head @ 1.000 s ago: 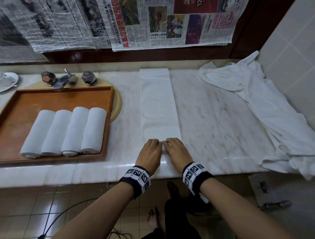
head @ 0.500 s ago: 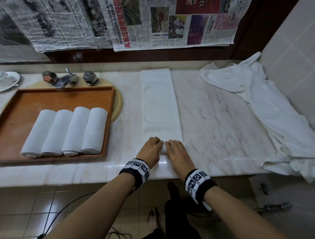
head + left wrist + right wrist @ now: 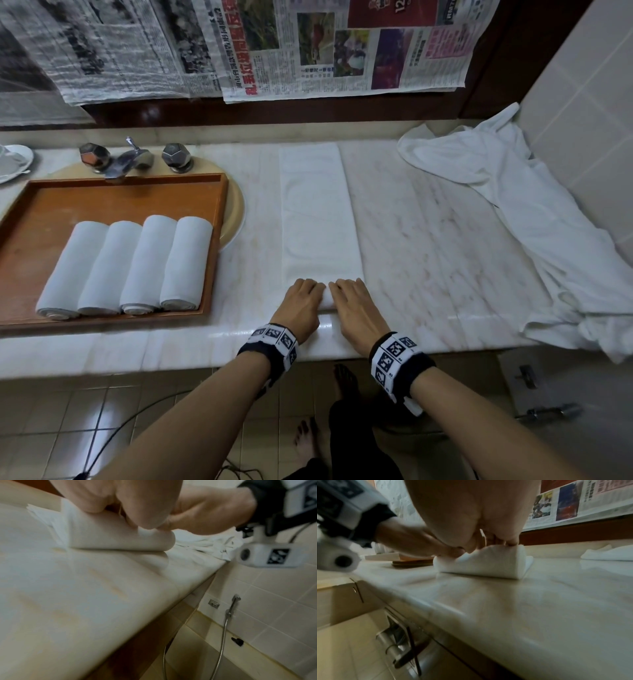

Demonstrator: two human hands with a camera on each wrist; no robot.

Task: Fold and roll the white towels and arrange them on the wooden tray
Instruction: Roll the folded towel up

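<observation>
Both hands have crept a bit further up the folded towel (image 3: 320, 219) since a second ago, so the rolled part at its near end is a little fatter.

Left to right in the head view: wooden tray (image 3: 113, 192) sits over the sink on the left of the desk (image 3: 428, 246), with four rolled towels (image 3: 126, 265) lying side by side in it, touching each other. Faucet (image 3: 125, 161) is just behind the tray. The long folded strip runs away from the person in the middle of the desk. Left hand (image 3: 301, 305) and right hand (image 3: 354, 306) are side by side on the roll, fingers curled over it, so each has a grip on that towel. A loose white heap (image 3: 548, 233) is crumpled on the right against the tiled wall.

From above you mostly see knuckles. The left wrist view shows what's under them: the roll (image 3: 120, 536) as a thick cylinder resting on the desk with fingertips (image 3: 147, 520) pressing into it. The right wrist view shows the roll (image 3: 486, 563) from the other side, plus the tray's edge (image 3: 412, 561) behind it.
</observation>
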